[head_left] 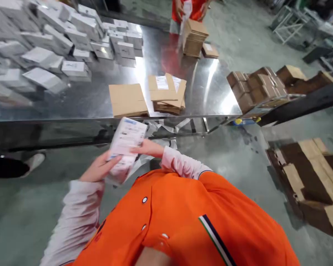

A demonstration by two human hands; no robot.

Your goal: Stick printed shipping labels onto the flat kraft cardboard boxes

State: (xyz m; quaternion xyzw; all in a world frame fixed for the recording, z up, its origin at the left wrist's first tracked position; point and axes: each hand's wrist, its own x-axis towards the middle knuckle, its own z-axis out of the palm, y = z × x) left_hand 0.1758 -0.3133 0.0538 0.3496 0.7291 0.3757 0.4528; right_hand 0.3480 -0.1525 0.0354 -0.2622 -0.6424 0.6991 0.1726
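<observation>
An orange polo shirt with a dark-and-white striped placket fills the bottom of the view, and pale pink sleeves run out from it to both hands. The left hand grips the lower edge of a white printed packet, its fingers together and pressed against the packet. The right hand lies across the packet's face, fingers together and touching it, so the packet sits between both hands, just short of the edge of a stainless-steel table. On the table, a flat kraft cardboard mailer lies beside a small stack of kraft mailers with white labels. White boxes are heaped at the far left. Across the table, a co-worker in an orange shirt holds a white sheet in both hands, near a stack of kraft cartons. Brown cartons sit on a metal rack off the table's right end, flattened brown cardboard lies on the floor at the right, and white strips of waste lie below the table edge.
</observation>
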